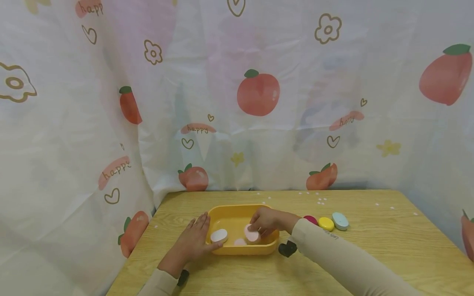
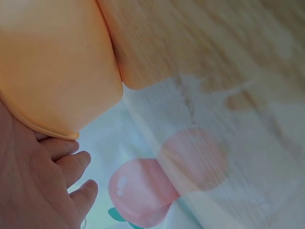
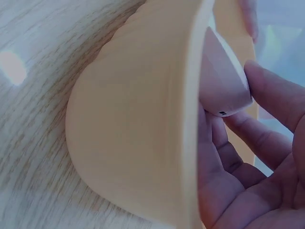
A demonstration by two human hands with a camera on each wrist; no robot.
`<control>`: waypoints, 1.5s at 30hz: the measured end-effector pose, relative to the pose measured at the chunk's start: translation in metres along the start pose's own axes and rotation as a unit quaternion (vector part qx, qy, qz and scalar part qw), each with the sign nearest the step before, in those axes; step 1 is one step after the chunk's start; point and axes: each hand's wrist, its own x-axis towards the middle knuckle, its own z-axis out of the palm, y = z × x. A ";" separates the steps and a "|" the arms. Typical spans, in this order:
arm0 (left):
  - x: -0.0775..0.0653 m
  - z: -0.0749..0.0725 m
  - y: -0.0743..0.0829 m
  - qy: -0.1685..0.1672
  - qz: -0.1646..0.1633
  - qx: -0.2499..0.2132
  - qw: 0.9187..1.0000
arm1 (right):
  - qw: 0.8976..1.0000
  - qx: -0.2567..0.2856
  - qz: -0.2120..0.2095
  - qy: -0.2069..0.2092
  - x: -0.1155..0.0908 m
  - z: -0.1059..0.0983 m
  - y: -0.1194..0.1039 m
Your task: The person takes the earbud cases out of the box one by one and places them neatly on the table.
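A yellow tray (image 1: 242, 249) sits on the table with its long side towards me. My right hand (image 1: 267, 220) reaches inside its right end and pinches a pale pink oval case (image 1: 252, 234). In the right wrist view that case (image 3: 224, 76) shows a rounded side with a small dark slot, partly hidden by the tray wall (image 3: 133, 114). Fairly straight fingers of my left hand (image 1: 195, 237) rest along the tray's left rim, the thumb at its front edge. A white oval case (image 1: 219, 236) lies inside near that thumb. Another pale pink shape (image 1: 240, 242) shows low beside the held case.
Right of the tray, partly behind my right sleeve, lie a dark pink piece (image 1: 310, 220), a yellow round piece (image 1: 326, 224) and a pale blue oval piece (image 1: 340, 221). Small white bits (image 1: 321, 201) dot the table's back. A printed curtain (image 1: 259, 156) hangs behind.
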 end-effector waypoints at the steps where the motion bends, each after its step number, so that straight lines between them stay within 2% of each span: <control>1: 0.000 0.000 0.000 0.000 -0.001 0.000 1.000 | 1.000 0.009 0.003 -0.003 0.000 0.000 0.000; 7: 0.001 0.000 0.001 0.001 -0.002 0.001 1.000 | 0.999 0.035 0.008 -0.008 -0.001 -0.002 0.000; 16: 0.000 0.001 0.000 0.005 -0.002 0.001 1.000 | 0.997 0.073 -0.006 0.019 -0.004 -0.007 0.002; 23: 0.000 0.001 0.000 0.005 0.000 -0.001 1.000 | 0.996 0.089 -0.010 0.018 -0.007 -0.014 0.005; 35: -0.001 0.002 0.000 0.005 0.000 0.000 1.000 | 0.996 0.088 -0.013 0.021 -0.018 -0.025 0.009; 45: 0.000 0.002 -0.001 0.005 0.001 0.002 1.000 | 0.995 0.093 -0.042 0.018 -0.031 -0.034 0.010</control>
